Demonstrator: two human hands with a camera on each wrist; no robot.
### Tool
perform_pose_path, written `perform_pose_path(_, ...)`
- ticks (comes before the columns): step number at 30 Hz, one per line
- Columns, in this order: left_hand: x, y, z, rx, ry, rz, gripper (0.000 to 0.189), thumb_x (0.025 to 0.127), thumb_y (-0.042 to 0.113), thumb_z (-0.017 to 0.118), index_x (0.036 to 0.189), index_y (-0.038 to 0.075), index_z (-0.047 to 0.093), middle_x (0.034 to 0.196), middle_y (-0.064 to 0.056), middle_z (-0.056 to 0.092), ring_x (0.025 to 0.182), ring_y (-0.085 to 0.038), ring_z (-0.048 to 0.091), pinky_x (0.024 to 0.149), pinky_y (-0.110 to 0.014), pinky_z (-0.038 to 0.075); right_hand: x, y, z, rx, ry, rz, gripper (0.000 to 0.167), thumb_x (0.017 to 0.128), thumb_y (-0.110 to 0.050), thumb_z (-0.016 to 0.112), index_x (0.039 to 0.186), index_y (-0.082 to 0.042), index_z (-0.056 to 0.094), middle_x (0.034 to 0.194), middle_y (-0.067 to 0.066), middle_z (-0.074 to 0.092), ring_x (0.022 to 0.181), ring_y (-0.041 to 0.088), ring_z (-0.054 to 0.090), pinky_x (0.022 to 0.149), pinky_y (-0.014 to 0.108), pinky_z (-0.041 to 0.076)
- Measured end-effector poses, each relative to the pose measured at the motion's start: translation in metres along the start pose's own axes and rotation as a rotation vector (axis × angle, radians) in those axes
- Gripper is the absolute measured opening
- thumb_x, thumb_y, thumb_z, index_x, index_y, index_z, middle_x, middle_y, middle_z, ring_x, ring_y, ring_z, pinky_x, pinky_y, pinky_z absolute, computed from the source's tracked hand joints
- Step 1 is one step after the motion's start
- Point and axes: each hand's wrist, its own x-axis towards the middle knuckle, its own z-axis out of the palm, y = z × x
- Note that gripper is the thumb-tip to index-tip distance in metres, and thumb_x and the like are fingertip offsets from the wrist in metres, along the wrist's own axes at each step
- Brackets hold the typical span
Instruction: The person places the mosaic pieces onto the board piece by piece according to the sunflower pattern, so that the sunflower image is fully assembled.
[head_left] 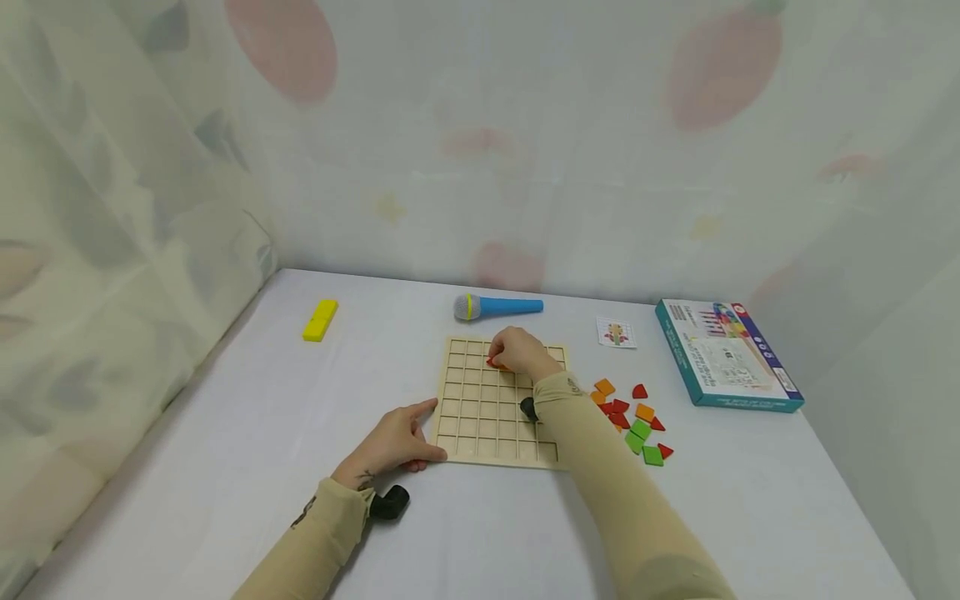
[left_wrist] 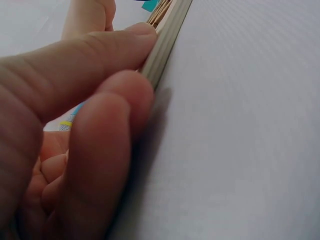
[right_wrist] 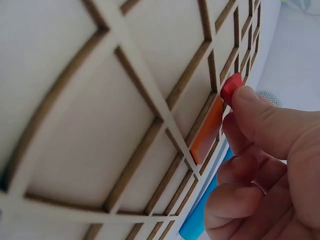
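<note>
A square wooden grid board (head_left: 480, 417) lies on the table between both hands. My left hand (head_left: 397, 439) is at its near left corner, index finger stretched along the left edge and thumb (left_wrist: 90, 57) touching the near edge. My right hand (head_left: 521, 352) is over the board's far rows and pinches a small red piece (right_wrist: 231, 89) between thumb and fingers. Just beside that piece, an orange piece (right_wrist: 206, 132) sits in one of the grid cells. Most of the orange piece is hidden by the right hand in the head view.
Right of the board lie scattered red, orange and green pieces (head_left: 653, 456), partly behind the right sleeve. A blue toy microphone (head_left: 510, 306) is beyond the board. A picture card (head_left: 617, 332) and a boxed set (head_left: 727, 354) are at far right, a yellow block (head_left: 320, 320) at far left.
</note>
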Motion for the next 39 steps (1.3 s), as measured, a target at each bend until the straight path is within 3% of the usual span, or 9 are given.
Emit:
perform_pose_path(7,0.001,0.001,0.004,-0.012,0.0,-0.008,0.097,0.064,0.022,0.085,0.144,0.012,0.033,0.061,-0.007,0.06,0.042,-0.013,0.052,0.044,-0.026,0.044,-0.001,0.003,0.004,-0.044,0.0,0.012,0.011,0.088,-0.011,0.06,0.09,-0.013,0.071,0.093,0.002,0.065,0.076,0.016,0.054,0.067,0.029,0.044)
perform_pose_path(12,0.001,0.001,0.005,-0.006,-0.013,-0.005,0.097,0.064,0.023,0.085,0.145,0.012,0.032,0.061,-0.006,0.06,0.043,-0.013,0.053,0.044,-0.026,0.044,-0.007,0.007,-0.001,-0.01,0.045,-0.001,0.016,0.089,-0.012,0.06,0.101,-0.012,0.07,0.101,0.004,0.066,0.088,0.018,0.058,0.078,0.033,0.048)
perform_pose_path(18,0.0,0.002,0.004,0.008,-0.011,-0.002,0.097,0.065,0.023,0.084,0.145,0.012,0.031,0.059,-0.007,0.06,0.043,-0.014,0.053,0.046,-0.027,0.044,-0.031,0.026,-0.037,0.092,0.182,0.055,0.027,0.093,-0.018,0.057,0.116,-0.006,0.064,0.112,0.01,0.063,0.102,0.025,0.058,0.086,0.04,0.047)
perform_pose_path(23,0.0,0.003,0.001,0.016,-0.012,0.003,0.098,0.064,0.025,0.085,0.145,0.011,0.031,0.06,-0.007,0.06,0.044,-0.015,0.054,0.046,-0.028,0.045,-0.072,0.065,-0.07,0.012,0.236,0.174,0.03,0.092,-0.019,0.056,0.116,-0.002,0.063,0.112,0.015,0.063,0.1,0.029,0.059,0.081,0.042,0.047)
perform_pose_path(26,0.0,0.002,0.0,0.017,-0.007,-0.003,0.098,0.064,0.025,0.085,0.145,0.012,0.031,0.06,-0.007,0.059,0.044,-0.015,0.054,0.046,-0.028,0.045,-0.096,0.088,-0.076,-0.034,0.182,0.27,0.031,0.092,-0.019,0.057,0.116,-0.001,0.062,0.113,0.018,0.062,0.095,0.03,0.058,0.081,0.042,0.048)
perform_pose_path(30,0.0,0.001,-0.003,0.019,0.007,-0.021,0.098,0.064,0.024,0.085,0.145,0.013,0.032,0.059,-0.007,0.059,0.044,-0.015,0.053,0.046,-0.028,0.044,-0.119,0.109,-0.068,0.014,0.067,0.371,0.031,0.092,-0.019,0.058,0.116,-0.001,0.061,0.112,0.017,0.06,0.089,0.027,0.055,0.082,0.038,0.049)
perform_pose_path(34,0.001,0.0,-0.003,0.025,0.016,-0.023,0.098,0.063,0.022,0.085,0.145,0.013,0.032,0.058,-0.007,0.059,0.042,-0.015,0.053,0.045,-0.027,0.044,-0.129,0.118,-0.053,0.038,0.016,0.403,0.028,0.09,-0.02,0.06,0.112,-0.002,0.064,0.106,0.014,0.062,0.086,0.024,0.054,0.077,0.035,0.049)
perform_pose_path(39,0.003,0.0,-0.001,0.027,0.02,-0.019,0.098,0.063,0.022,0.085,0.145,0.013,0.032,0.058,-0.007,0.059,0.042,-0.015,0.053,0.044,-0.027,0.043,-0.131,0.118,-0.037,-0.016,0.005,0.385,0.026,0.088,-0.019,0.064,0.109,-0.005,0.067,0.103,0.012,0.062,0.086,0.023,0.052,0.078,0.036,0.048)
